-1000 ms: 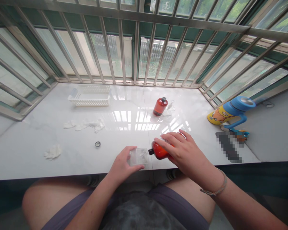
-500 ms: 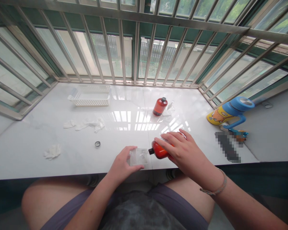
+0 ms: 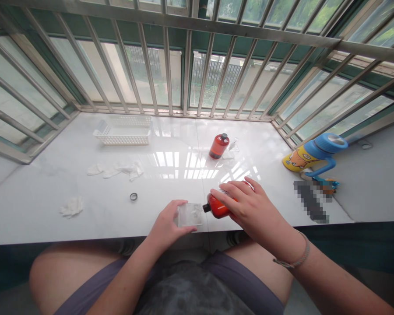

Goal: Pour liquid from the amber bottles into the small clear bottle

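My left hand [image 3: 170, 222] grips a small clear square container [image 3: 192, 214] at the counter's front edge, thumb on the near side and fingers on the far side. In my right hand [image 3: 244, 202] is a red-amber bottle [image 3: 218, 207], tilted so its dark neck points left at the container's right side. Whether liquid is flowing out is too small to tell. Farther back, a second amber bottle [image 3: 219, 146] with a dark cap stands upright beside a small clear piece [image 3: 231, 150]. A dark ring, perhaps a bottle cap [image 3: 133, 197], lies left of my left hand.
White crumpled gloves or cloths [image 3: 116, 170] and another white crumpled piece [image 3: 71, 207] lie on the left of the white counter [image 3: 170, 183]. Behind them sits a white basket [image 3: 126, 139]. A yellow and blue flask [image 3: 310, 153] stands at right, near a blurred dark object [image 3: 311, 201]. Metal bars line the window.
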Action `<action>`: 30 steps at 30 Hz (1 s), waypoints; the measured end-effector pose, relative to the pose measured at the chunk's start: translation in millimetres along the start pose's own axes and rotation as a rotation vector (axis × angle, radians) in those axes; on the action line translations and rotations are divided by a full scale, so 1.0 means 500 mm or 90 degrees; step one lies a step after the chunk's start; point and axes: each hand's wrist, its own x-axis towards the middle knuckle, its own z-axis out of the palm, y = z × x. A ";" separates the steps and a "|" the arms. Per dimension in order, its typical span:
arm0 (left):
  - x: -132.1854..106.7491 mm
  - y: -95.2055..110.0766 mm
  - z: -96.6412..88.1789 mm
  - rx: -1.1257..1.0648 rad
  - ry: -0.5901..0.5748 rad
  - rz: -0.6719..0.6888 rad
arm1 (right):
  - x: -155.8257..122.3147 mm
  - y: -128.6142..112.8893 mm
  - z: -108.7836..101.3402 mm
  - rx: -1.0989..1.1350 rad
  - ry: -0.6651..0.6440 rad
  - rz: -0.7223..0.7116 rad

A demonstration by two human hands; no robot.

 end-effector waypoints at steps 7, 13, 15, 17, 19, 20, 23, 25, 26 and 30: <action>0.000 0.005 -0.001 0.008 0.008 0.001 | 0.000 -0.001 0.000 0.004 -0.004 -0.001; 0.000 0.002 0.000 0.009 0.008 0.009 | -0.002 -0.001 0.000 0.005 -0.009 -0.002; 0.001 0.001 0.000 0.009 0.008 0.010 | -0.002 -0.001 -0.001 0.003 -0.009 -0.004; 0.001 0.001 0.000 0.010 0.008 0.008 | -0.002 -0.001 -0.002 0.000 -0.008 -0.006; 0.000 0.003 0.000 0.010 0.010 0.006 | -0.002 -0.001 -0.002 -0.002 -0.006 -0.008; 0.000 0.003 0.000 0.011 0.011 0.006 | -0.002 -0.001 -0.002 -0.003 -0.006 -0.009; 0.000 0.003 0.000 0.012 0.011 0.007 | -0.001 -0.002 -0.002 -0.005 -0.005 -0.009; 0.000 0.002 0.000 0.012 0.009 0.009 | -0.001 -0.003 -0.002 -0.006 -0.006 -0.008; 0.000 0.001 0.000 0.012 0.008 0.010 | 0.000 -0.003 -0.002 -0.007 -0.007 -0.009; 0.001 -0.001 0.000 0.011 0.008 0.016 | 0.001 -0.004 -0.003 -0.011 -0.007 -0.013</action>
